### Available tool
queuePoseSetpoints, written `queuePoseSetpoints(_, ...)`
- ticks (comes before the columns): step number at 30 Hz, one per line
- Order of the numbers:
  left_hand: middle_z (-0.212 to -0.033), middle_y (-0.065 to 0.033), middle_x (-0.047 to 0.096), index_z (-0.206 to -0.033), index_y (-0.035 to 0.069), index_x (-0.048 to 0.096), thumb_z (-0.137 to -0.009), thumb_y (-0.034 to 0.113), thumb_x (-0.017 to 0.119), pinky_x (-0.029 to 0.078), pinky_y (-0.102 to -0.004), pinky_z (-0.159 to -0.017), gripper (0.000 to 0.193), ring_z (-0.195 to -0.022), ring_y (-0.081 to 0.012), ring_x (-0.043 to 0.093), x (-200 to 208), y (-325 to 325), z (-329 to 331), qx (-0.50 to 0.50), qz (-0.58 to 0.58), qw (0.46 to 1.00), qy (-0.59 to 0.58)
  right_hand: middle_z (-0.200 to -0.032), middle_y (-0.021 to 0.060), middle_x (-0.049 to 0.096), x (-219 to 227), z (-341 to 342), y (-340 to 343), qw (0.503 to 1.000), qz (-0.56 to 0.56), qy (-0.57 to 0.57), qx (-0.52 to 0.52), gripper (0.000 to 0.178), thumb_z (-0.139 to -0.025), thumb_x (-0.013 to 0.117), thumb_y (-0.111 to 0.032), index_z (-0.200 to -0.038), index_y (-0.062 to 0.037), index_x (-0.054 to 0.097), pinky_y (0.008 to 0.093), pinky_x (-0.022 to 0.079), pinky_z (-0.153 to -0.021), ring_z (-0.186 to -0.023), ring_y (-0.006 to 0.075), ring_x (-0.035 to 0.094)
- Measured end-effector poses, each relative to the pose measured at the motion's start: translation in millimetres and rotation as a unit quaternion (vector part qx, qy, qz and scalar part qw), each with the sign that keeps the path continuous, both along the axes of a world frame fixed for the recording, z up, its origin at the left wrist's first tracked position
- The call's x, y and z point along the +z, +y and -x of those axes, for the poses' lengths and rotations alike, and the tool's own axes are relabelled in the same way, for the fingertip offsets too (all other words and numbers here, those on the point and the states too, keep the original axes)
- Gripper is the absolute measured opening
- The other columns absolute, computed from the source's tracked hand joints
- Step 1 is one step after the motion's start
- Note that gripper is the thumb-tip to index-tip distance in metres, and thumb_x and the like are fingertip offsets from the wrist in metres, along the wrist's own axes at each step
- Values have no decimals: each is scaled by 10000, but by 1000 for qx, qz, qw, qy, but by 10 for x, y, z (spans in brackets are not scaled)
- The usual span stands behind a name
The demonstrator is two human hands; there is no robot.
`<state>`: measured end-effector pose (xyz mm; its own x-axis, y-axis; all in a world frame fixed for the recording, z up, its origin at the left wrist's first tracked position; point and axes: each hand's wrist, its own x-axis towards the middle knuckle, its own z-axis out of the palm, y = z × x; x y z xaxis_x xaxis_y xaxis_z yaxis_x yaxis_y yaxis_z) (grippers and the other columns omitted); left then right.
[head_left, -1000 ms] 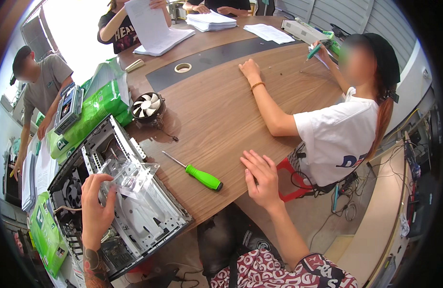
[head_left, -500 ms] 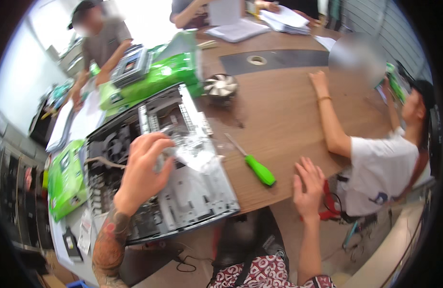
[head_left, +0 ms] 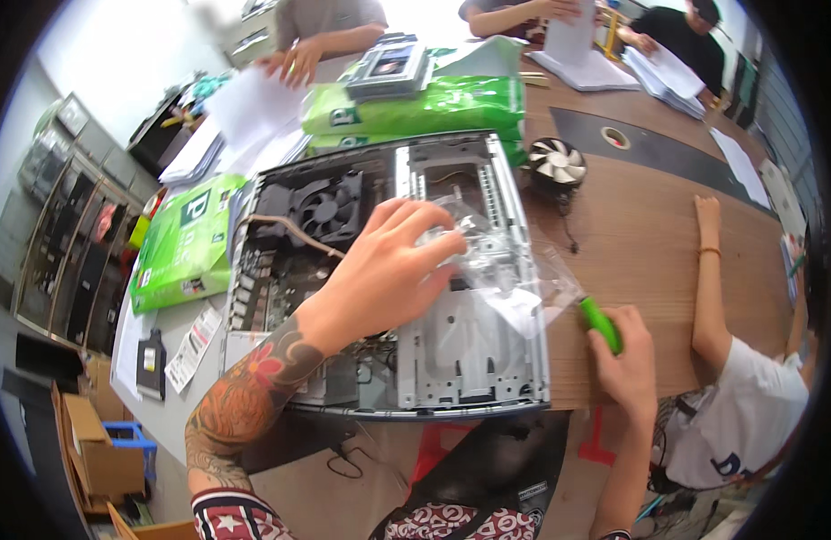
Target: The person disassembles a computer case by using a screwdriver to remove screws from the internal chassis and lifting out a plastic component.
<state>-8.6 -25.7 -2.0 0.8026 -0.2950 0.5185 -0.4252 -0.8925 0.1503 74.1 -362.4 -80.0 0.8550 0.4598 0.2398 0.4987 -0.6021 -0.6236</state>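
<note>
An opened desktop computer case (head_left: pixel 451 355) lies flat in front of me, its metal frame and inner parts exposed. Over its right half, my left hand (head_left: pixel 388 265) is closed, fingertips pinching a crumpled clear plastic bag (head_left: pixel 496 261). The bag drapes toward the case's right edge; small contents, if any, are too blurred to tell. Beside that edge, my right hand (head_left: pixel 627 369) is wrapped round the green handle of a screwdriver (head_left: pixel 600 324). Its shaft is hard to make out behind the bag. Inside the case sits a black fan (head_left: pixel 327 211), left of the bag.
Beyond the case, green packs (head_left: pixel 415 110) carry a grey drive-like device (head_left: pixel 388 67). Another green pack (head_left: pixel 186 243) lies left. A white-bladed cooling fan (head_left: pixel 557 162) with a cable stands at the right. Co-workers handle paper stacks (head_left: pixel 669 76); another person's arm (head_left: pixel 711 288) rests on the table.
My right hand, earlier open beyond the table edge, has taken hold of the screwdriver. My left hand has shifted right over the case with the bag. The whole view has turned left.
</note>
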Motion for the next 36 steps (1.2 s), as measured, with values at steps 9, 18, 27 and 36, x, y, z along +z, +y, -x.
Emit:
queuePoseSetpoints(9,-1239,-152,533,-947,56,600,-765,68,725,429,-464,-1015,222,-1175,-352,536,-4,107,-101,26,-32,997,-63,-838,-14,528,457,-689,561,921,-386,31,54,261,-934,598,-28,-1171,-74,500,178,299,-476,-581,21,409)
queuePoseSetpoints(18,-1266,-154,552,-945,61,602,-718,11,695,451,-471,-1024,250,-1155,-378,557,-52,294,-162,75,-32,990,-118,-786,41,577,-120,-807,1115,932,-276,-189,140,130,-891,667,-22,-987,-37,582,271,414,-586,-652,105,509)
queuePoseSetpoints(27,-1252,-169,601,-1171,82,524,-800,-58,652,553,-428,-871,416,-1063,-398,642,-31,229,-165,97,135,982,-84,-782,121,609,-3,-744,1051,926,-224,-218,210,278,-767,702,41,-1019,-36,616,335,462,-584,-616,268,589)
queuePoseSetpoints(36,-1311,-341,584,-1361,17,282,-1014,33,535,569,-373,-864,430,-990,-271,715,79,85,-161,-47,465,884,25,-882,140,678,94,-598,1097,907,-262,-256,208,468,-813,775,12,-1250,-1,609,313,490,-570,-673,234,644)
